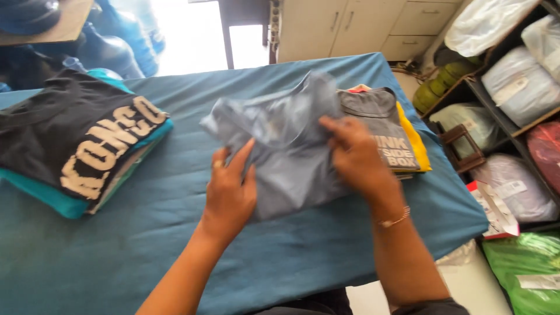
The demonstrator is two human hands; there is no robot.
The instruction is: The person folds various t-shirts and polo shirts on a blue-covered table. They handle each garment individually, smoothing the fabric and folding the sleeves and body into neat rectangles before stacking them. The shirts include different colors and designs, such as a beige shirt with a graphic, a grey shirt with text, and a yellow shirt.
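Observation:
A grey-blue garment (286,140) lies partly folded in the middle of a table covered in blue cloth (175,233). My left hand (230,189) grips the garment's lower left edge, thumb on top. My right hand (356,154) presses and pinches its right side, next to a stack of folded shirts (388,125) with a grey printed one on top and a yellow one under it. A thin bracelet circles my right wrist. The garment is blurred by motion.
A pile of folded clothes (76,146) topped by a black shirt with pale lettering sits at the table's left. Shelves (525,116) at the right hold bagged bundles. Pale cabinets (350,26) stand beyond the table. A green bag (525,274) lies at the lower right.

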